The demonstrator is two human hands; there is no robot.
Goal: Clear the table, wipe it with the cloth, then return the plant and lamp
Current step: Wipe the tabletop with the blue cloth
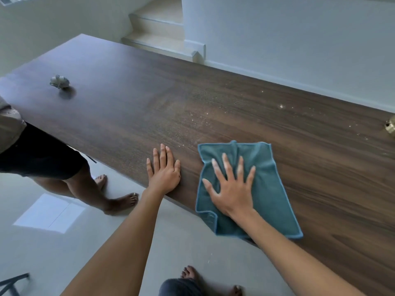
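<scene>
teal cloth point(256, 189) flat under the spread right hand point(232, 192) at the table point(235, 107) near edge; left hand point(164, 174) flat beside it, holding nothing.

cloth point(254, 186) on table point(149, 99) near edge | right hand point(232, 189) atop it | left hand point(163, 169) just left (flat on table)

Both forearms point(119, 242) are bare, no sleeves showing, and bare feet point(190, 272) below (dark trouser knee between).

Left of the stairs point(158, 24) I see a crumpled wad point(59, 81); another person's bare legs point(85, 184) stand nearer me.
</scene>
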